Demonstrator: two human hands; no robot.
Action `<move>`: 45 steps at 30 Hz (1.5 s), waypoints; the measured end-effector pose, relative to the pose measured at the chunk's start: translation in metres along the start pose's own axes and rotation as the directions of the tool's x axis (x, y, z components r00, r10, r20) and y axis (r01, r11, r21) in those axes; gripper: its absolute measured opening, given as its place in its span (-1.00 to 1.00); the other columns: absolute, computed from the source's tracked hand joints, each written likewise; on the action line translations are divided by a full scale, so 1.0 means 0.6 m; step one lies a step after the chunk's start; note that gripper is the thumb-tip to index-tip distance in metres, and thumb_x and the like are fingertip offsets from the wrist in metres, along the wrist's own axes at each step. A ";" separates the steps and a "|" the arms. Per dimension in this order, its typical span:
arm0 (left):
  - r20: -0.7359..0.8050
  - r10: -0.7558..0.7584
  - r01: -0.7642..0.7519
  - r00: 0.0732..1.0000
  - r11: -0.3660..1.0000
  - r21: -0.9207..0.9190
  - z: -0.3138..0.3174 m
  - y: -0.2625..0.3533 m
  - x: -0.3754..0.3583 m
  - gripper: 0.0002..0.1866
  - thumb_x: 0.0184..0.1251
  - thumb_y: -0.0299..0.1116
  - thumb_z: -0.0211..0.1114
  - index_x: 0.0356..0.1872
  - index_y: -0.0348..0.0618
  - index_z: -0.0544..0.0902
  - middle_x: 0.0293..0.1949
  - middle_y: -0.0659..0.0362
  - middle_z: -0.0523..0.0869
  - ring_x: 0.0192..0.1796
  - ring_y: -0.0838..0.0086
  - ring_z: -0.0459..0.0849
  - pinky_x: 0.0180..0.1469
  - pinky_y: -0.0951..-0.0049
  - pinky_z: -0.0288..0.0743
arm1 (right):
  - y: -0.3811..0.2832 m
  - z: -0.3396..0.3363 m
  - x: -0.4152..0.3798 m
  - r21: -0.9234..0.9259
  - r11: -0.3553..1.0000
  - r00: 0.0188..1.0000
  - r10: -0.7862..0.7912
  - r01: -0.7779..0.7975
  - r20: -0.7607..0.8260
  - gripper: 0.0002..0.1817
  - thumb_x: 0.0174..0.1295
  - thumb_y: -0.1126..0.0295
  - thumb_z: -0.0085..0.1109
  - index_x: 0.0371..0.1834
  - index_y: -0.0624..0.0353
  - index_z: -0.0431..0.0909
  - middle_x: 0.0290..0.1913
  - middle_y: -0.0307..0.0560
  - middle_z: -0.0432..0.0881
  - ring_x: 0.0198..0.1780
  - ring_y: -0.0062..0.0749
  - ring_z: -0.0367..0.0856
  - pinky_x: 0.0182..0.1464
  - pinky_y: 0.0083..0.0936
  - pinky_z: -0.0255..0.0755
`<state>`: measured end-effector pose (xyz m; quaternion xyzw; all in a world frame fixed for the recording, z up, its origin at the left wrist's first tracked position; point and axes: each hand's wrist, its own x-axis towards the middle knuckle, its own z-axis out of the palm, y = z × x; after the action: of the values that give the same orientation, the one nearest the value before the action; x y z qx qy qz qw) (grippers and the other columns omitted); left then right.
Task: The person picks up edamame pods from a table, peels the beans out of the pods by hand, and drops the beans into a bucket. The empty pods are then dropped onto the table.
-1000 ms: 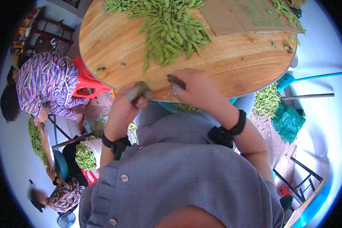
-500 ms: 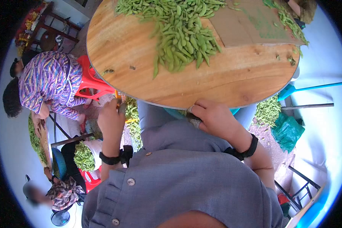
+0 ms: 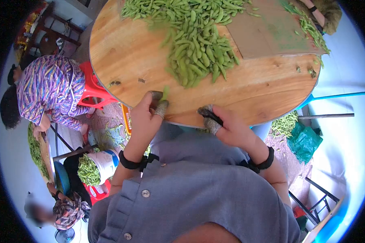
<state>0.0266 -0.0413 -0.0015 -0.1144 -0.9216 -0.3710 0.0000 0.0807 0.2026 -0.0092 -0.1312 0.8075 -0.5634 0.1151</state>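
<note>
My left hand (image 3: 148,111) is over the near edge of the round wooden table (image 3: 121,60), its thumb and finger pinched on a green soybean pod (image 3: 165,93), slightly blurred. Greyish covers wrap those fingertips. To its right, my right hand (image 3: 227,125) is also at the table edge, thumb and forefinger in similar covers and curled together. Something dark shows between them, and I cannot tell what it is. Beyond both hands, a heap of green soybean pods (image 3: 202,50) spreads over the tabletop.
A flattened cardboard sheet (image 3: 267,34) lies on the table at right. Left are a red plastic stool (image 3: 94,87), a white bucket (image 3: 107,162) of pods and a seated person (image 3: 48,91) in patterned clothes. More pods (image 3: 285,123) and a green bag (image 3: 304,141) lie on the floor at right.
My left hand has come up from below the table's left edge to over the tabletop, now with a pod. My right hand has shifted slightly, its fingertips now above the edge.
</note>
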 end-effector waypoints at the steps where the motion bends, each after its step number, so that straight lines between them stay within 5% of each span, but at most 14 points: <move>1: 0.130 -0.096 0.137 0.987 0.925 -0.355 -0.004 0.011 -0.005 -0.81 0.24 -0.42 0.26 -0.14 -0.20 0.56 -0.29 0.20 0.64 -0.27 0.51 0.58 -0.24 0.50 0.45 | -0.006 0.000 0.008 0.003 1.000 1.000 0.006 -0.006 0.010 -0.78 0.21 0.41 0.05 -0.12 0.26 0.41 -0.31 0.22 0.54 -0.22 0.16 0.55 -0.21 -0.18 0.42; 10: 0.620 0.000 0.425 0.784 0.728 -0.537 0.021 0.051 0.018 -0.76 0.32 -0.48 0.18 -0.01 -0.22 0.59 -0.29 0.33 0.63 -0.25 0.69 0.51 -0.22 0.62 0.40 | -0.017 -0.008 0.015 0.282 0.954 0.994 0.104 -0.105 0.017 -0.64 0.16 0.53 -0.03 0.07 0.25 0.39 -0.27 0.20 0.56 -0.20 0.06 0.58 -0.13 -0.27 0.45; 11: 0.625 0.008 0.424 0.780 0.728 -0.538 0.026 0.054 0.020 -0.76 0.32 -0.48 0.18 -0.01 -0.22 0.59 -0.29 0.33 0.63 -0.25 0.69 0.51 -0.22 0.62 0.40 | -0.019 -0.009 0.011 0.305 0.945 0.992 0.123 -0.121 0.013 -0.65 0.25 0.50 -0.06 0.12 0.20 0.38 -0.33 -0.06 0.53 -0.39 -0.32 0.47 -0.35 -0.48 0.36; 13: 0.590 0.034 0.335 0.807 0.797 -0.503 0.035 0.061 0.023 -0.77 0.31 -0.49 0.18 -0.04 -0.26 0.61 -0.30 0.30 0.63 -0.25 0.64 0.52 -0.20 0.56 0.42 | -0.019 -0.017 0.005 0.320 0.938 0.990 0.142 -0.134 -0.001 -0.66 0.33 0.47 -0.10 0.17 0.15 0.36 -0.40 -0.32 0.49 -0.58 -0.71 0.36 -0.57 -0.69 0.28; 16: 0.455 0.188 0.109 0.871 0.827 -0.551 0.059 0.054 0.020 -0.76 0.29 -0.49 0.18 -0.04 -0.27 0.60 -0.29 0.24 0.65 -0.21 0.62 0.53 -0.16 0.53 0.42 | -0.010 -0.022 0.002 0.196 0.971 0.989 0.147 -0.139 -0.023 -0.59 0.16 0.56 -0.07 0.13 0.26 0.36 -0.28 0.13 0.56 -0.23 -0.13 0.58 -0.14 -0.36 0.45; 18: 0.424 0.288 -0.095 0.859 0.902 -0.421 0.055 0.052 0.029 -0.77 0.29 -0.48 0.18 -0.05 -0.26 0.60 -0.29 0.21 0.65 -0.22 0.59 0.54 -0.17 0.51 0.43 | -0.003 -0.014 0.003 0.264 0.964 0.992 0.020 0.015 -0.128 -0.57 0.29 0.51 -0.14 0.25 0.09 0.34 -0.38 -0.36 0.51 -0.49 -0.75 0.38 -0.53 -0.78 0.27; 23: 0.421 0.450 -0.422 0.788 0.892 -0.163 0.051 0.062 0.043 -0.81 0.29 -0.46 0.17 -0.12 -0.26 0.58 -0.38 0.17 0.61 -0.32 0.47 0.56 -0.23 0.43 0.44 | -0.015 -0.035 0.003 0.541 0.802 0.966 0.243 -0.253 0.091 -0.55 0.30 0.50 -0.17 0.27 0.02 0.32 -0.42 -0.36 0.47 -0.56 -0.79 0.29 -0.60 -0.81 0.19; 26: 0.505 0.372 -0.115 0.779 0.876 -0.468 0.048 0.065 0.045 -0.83 0.31 -0.45 0.15 -0.15 -0.31 0.57 -0.43 0.20 0.58 -0.42 0.39 0.52 -0.28 0.33 0.43 | -0.024 -0.044 -0.002 0.726 0.597 0.940 0.245 -0.340 0.238 -0.59 0.34 0.47 -0.20 0.26 0.00 0.33 -0.44 -0.35 0.45 -0.63 -0.80 0.22 -0.68 -0.81 0.11; 28: 0.810 0.292 0.786 0.509 0.226 -0.575 0.053 0.046 0.047 -0.79 0.33 -0.39 0.17 -0.14 -0.35 0.56 -0.42 0.22 0.60 -0.44 0.43 0.51 -0.31 0.31 0.43 | -0.025 -0.047 -0.009 0.808 0.471 0.934 0.210 -0.356 0.289 -0.61 0.37 0.45 -0.20 0.25 -0.01 0.33 -0.44 -0.33 0.44 -0.65 -0.80 0.20 -0.72 -0.81 0.07; 29: 0.810 0.293 0.785 0.508 0.229 -0.575 0.055 0.046 0.047 -0.79 0.33 -0.39 0.17 -0.14 -0.35 0.56 -0.42 0.22 0.60 -0.44 0.43 0.51 -0.31 0.31 0.43 | -0.019 -0.046 -0.012 0.854 0.351 0.923 0.187 -0.384 0.337 -0.63 0.38 0.43 -0.22 0.24 0.01 0.34 -0.44 -0.33 0.45 -0.66 -0.80 0.20 -0.73 -0.80 0.06; 35: 0.494 0.342 0.120 0.800 0.715 -0.689 0.078 0.085 0.043 -0.75 0.27 -0.30 0.25 -0.19 -0.31 0.55 -0.45 0.16 0.58 -0.44 0.41 0.55 -0.41 0.33 0.41 | -0.028 -0.052 -0.015 0.792 0.494 0.922 0.316 -0.360 0.222 -0.63 0.37 0.44 -0.20 0.23 0.06 0.33 -0.44 -0.32 0.45 -0.66 -0.78 0.22 -0.71 -0.78 0.15; 37: 0.320 0.569 -0.605 0.758 0.796 0.019 0.062 0.095 0.053 -0.81 0.14 -0.37 0.29 -0.32 -0.25 0.52 -0.44 0.08 0.56 -0.40 0.25 0.58 -0.40 0.30 0.43 | -0.039 -0.054 -0.015 0.712 0.611 0.928 0.335 -0.347 0.165 -0.62 0.35 0.46 -0.20 0.23 0.07 0.33 -0.44 -0.32 0.45 -0.66 -0.77 0.23 -0.69 -0.78 0.18; 44: 0.145 0.656 -0.668 0.741 0.696 0.263 0.090 0.093 0.045 -0.88 0.15 -0.40 0.24 -0.35 -0.18 0.50 -0.52 0.06 0.54 -0.49 0.22 0.54 -0.43 0.29 0.42 | -0.022 -0.045 -0.008 0.614 0.751 0.959 0.280 -0.242 0.035 -0.59 0.26 0.54 -0.24 0.19 0.08 0.33 -0.43 -0.32 0.47 -0.64 -0.74 0.30 -0.65 -0.75 0.23; 45: 0.193 0.506 -0.507 0.840 0.861 -0.048 0.084 0.097 0.043 -0.89 0.18 -0.41 0.21 -0.33 -0.19 0.50 -0.54 0.08 0.53 -0.52 0.30 0.52 -0.45 0.32 0.41 | -0.015 -0.046 -0.009 0.665 0.709 0.964 0.259 -0.233 0.062 -0.61 0.24 0.53 -0.19 0.15 0.09 0.35 -0.42 -0.32 0.48 -0.64 -0.72 0.34 -0.66 -0.73 0.24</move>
<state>0.0183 0.0392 0.0042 -0.3902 -0.8547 -0.3422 0.0060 0.0773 0.2255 0.0089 0.0372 0.5647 -0.7963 0.2139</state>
